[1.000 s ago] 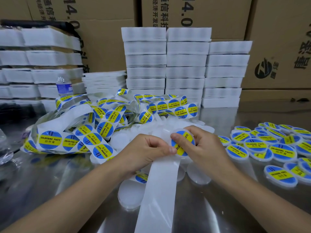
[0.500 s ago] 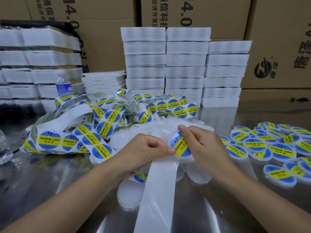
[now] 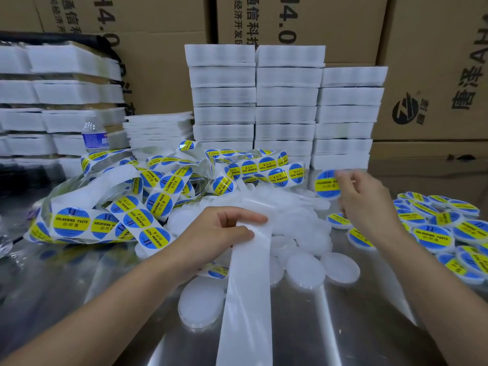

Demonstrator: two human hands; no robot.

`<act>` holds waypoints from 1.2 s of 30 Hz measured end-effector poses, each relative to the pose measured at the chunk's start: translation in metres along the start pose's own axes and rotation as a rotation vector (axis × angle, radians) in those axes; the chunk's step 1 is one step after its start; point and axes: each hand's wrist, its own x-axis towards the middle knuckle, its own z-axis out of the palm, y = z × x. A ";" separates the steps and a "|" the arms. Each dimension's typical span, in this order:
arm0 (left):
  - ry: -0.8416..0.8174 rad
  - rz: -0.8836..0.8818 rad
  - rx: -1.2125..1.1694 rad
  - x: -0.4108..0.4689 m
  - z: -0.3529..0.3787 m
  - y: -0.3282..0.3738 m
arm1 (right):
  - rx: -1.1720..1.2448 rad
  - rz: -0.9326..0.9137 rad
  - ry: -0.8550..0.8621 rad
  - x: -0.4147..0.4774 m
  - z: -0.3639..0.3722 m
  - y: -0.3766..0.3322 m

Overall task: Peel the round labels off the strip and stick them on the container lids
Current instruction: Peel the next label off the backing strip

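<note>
Cardboard cartons (image 3: 433,62) are walling off the back of the scene, and stacks of white trays (image 3: 287,101) are standing in front of them on the steel table (image 3: 343,326). A water bottle (image 3: 93,136) is standing at the left, behind the heap.

A tangled label strip (image 3: 111,215), still carrying blue-and-yellow round labels, is lying heaped across the left half of the table. Bare white lids (image 3: 303,269) are piling up in the centre, and labelled lids (image 3: 433,233) are gathering at the right edge.

You are holding the emptied backing strip (image 3: 245,299) in your left hand (image 3: 211,233), thumb and forefinger pinching its upper end while the rest is trailing down toward the near edge of the table.

You are lifting your right hand (image 3: 367,204) above the lid pile, well apart from the left, its fingertips pinching a labelled lid (image 3: 326,184) by its right rim. That lid is hanging in the air, tilted to face you, just beside the far end of the heaped strip and clear of the lids below. The hand is blurred, so you cannot tell exactly which fingers are gripping.
</note>
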 end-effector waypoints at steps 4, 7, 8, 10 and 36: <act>0.068 0.096 -0.025 0.002 0.000 -0.001 | -0.338 0.169 -0.183 0.016 -0.017 0.028; 0.096 0.153 0.007 0.003 -0.001 -0.002 | -0.554 0.273 -0.228 0.021 -0.023 0.041; 0.098 0.164 0.019 0.003 -0.002 -0.002 | -0.604 0.299 -0.219 0.022 -0.025 0.044; 0.119 0.172 0.027 0.003 -0.002 -0.002 | -0.667 0.335 -0.199 0.024 -0.029 0.048; 0.178 0.145 -0.014 0.009 -0.001 -0.010 | -1.058 0.081 -0.577 0.017 -0.001 0.084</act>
